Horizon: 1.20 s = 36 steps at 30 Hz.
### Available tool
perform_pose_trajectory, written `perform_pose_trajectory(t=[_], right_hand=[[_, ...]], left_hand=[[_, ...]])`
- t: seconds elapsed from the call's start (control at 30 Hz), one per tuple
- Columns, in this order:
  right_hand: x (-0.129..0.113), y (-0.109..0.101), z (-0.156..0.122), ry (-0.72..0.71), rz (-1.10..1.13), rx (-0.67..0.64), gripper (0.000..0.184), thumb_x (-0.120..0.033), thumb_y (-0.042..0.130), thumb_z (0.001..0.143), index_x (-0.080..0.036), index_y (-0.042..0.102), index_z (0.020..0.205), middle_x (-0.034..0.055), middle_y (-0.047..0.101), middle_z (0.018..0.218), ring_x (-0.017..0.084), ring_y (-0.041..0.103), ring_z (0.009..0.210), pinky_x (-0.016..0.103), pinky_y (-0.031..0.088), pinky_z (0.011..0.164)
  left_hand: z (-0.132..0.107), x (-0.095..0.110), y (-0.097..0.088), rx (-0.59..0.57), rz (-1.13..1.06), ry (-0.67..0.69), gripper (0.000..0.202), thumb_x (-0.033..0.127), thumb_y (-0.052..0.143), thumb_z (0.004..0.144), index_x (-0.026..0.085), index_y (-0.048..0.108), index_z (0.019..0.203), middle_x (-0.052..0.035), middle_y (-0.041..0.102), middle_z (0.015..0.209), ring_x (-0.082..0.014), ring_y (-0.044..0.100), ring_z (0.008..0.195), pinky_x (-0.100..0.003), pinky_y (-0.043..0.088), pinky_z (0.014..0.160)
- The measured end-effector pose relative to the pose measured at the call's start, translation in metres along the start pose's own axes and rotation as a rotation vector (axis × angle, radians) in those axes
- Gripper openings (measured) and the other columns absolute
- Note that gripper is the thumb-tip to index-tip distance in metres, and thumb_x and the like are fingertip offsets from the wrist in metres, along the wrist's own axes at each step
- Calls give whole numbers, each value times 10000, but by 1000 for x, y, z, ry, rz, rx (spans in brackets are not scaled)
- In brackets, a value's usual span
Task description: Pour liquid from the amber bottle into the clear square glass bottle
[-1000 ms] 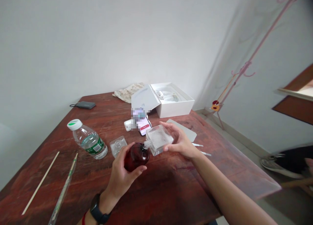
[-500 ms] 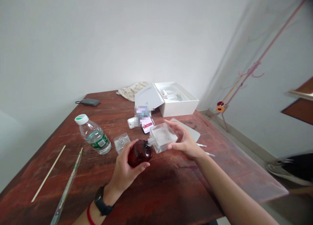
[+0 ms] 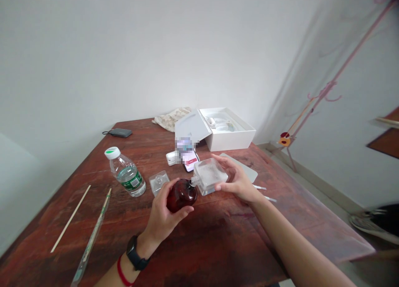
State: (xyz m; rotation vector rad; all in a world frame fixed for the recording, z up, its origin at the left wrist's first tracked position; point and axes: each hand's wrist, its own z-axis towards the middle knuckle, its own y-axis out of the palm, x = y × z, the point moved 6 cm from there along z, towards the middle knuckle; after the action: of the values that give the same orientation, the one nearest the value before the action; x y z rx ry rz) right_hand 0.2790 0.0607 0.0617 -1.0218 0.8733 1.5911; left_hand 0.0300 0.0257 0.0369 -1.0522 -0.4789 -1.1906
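My left hand [image 3: 165, 212] is wrapped round a dark red-brown rounded bottle [image 3: 181, 195]. In my right hand [image 3: 238, 181] is a clear square bottle [image 3: 210, 175], tipped on its side with its threaded neck toward the brown one. The neck meets the top of the brown bottle; whether liquid passes between them I cannot tell. Just behind my left hand lies a clear square plastic piece [image 3: 158, 182]. A water bottle [image 3: 127, 172] with a white cap and green label stands to the left.
Chopsticks, one loose [image 3: 71, 218] and a wrapped set [image 3: 93, 235], lie at the left. Behind my hands are a phone [image 3: 189, 160], a white case [image 3: 171, 158] and an open white box [image 3: 230, 139]. A grey power bank [image 3: 117, 132] sits far left; a grey flat item [image 3: 246, 170] is at right.
The whole scene has shifted slightly to the right in view as the camera turned. Both hands keep their holds, with the two bottles still neck to top.
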Motion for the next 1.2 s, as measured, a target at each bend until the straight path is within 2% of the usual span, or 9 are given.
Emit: perform_pose_trajectory(t=[0.27,0.47,0.97,1.1,1.2], right_hand=[[-5,1,1,-42,-18,-1,833,-380,1022,607,-304,680,1362,95,748,1322,303,706,1220,442,593,1013],[-6,1,1,-21,-42,1,859,-413,1013,614,-292,667,1392,108,740,1338,310,699,1225,450,580,1029],[-13,1,0,-28,-90,-34,812,-378,985,675,-311,637,1406,107,717,1393,330,673,1289,475,577,1053],[-11,3,-2,29,-20,-36,881,-376,992,664,-313,565,1431,126,706,1397,333,689,1266,472,597,1015],[-10,4,-2,56,55,-30,854,-335,1008,636,-324,546,1354,119,701,1389,318,709,1231,437,613,969]], left_hand=[[0,-3,0,-13,-13,-8,747,634,819,823,198,592,1385,-153,714,1306,-345,702,1187,-493,548,1053],[1,3,0,-12,0,-15,744,649,800,829,190,597,1379,-160,724,1285,-351,713,1160,-504,560,1033],[0,-2,1,8,2,24,727,618,828,825,221,592,1386,-141,711,1317,-342,702,1182,-496,559,1045],[-1,-1,2,0,-3,32,712,594,834,833,228,585,1391,-134,713,1313,-335,706,1176,-492,559,1046],[-1,0,2,-10,-6,36,705,582,839,834,227,584,1387,-135,713,1320,-334,707,1183,-481,563,1042]])
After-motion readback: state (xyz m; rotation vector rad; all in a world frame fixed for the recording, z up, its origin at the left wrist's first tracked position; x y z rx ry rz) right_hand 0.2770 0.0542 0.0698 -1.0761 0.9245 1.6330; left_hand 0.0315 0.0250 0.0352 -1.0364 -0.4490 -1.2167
